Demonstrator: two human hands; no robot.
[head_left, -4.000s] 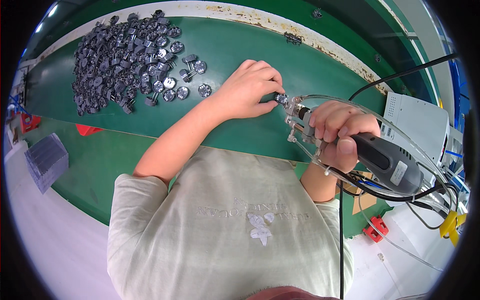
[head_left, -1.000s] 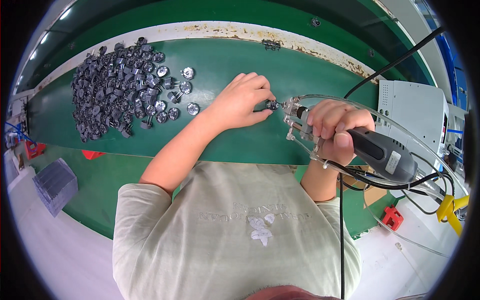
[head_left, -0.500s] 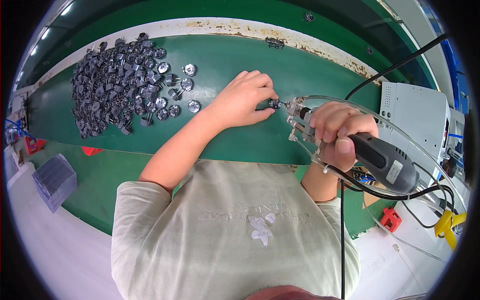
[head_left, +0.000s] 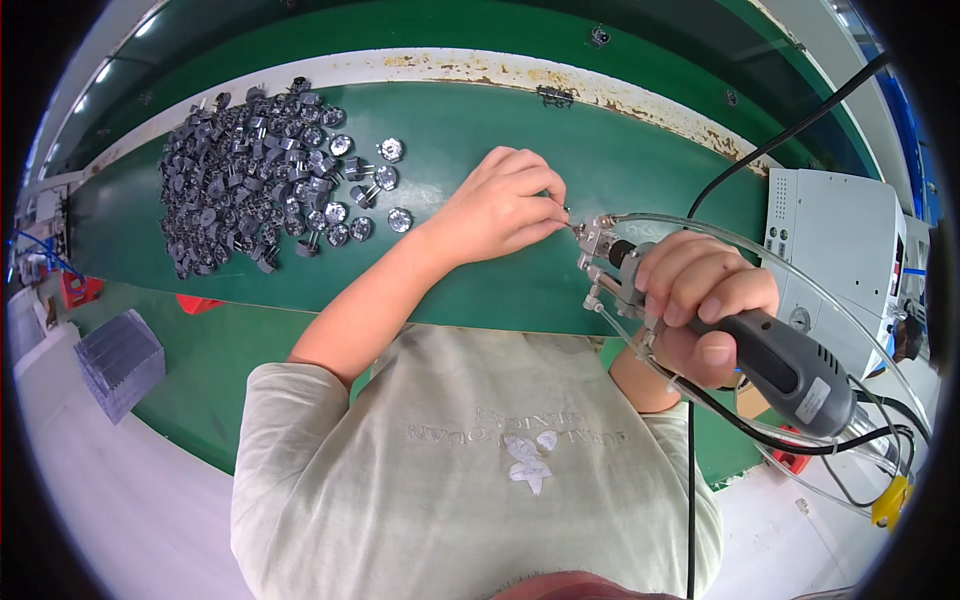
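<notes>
Above the green worktop, my left hand (head_left: 505, 205) is closed with thumb and fingertips together at the tip of a tool. Most of what it pinches is covered by the fingers; only a dark bit of a small round grey-black part shows at the fingertips. My right hand (head_left: 705, 290) wraps round a grey and black power screwdriver (head_left: 765, 365), held tilted with its metal nose pointing left, right beside the left fingertips. Whether the nose touches the part cannot be made out. Clear hoses and a black cable run off the screwdriver.
A heap of similar dark round parts with pins (head_left: 235, 185) covers the worktop's left side, several lying loose at its right edge. A pale grey machine box (head_left: 830, 245) stands at the right. Along the back runs a white, rust-flecked ledge (head_left: 420, 66). A grey crate (head_left: 120, 365) sits lower left.
My left fingers have closed further over the small round part, which showed plainly before and is now mostly covered. The screwdriver and my right hand have shifted slightly right and nearer me.
</notes>
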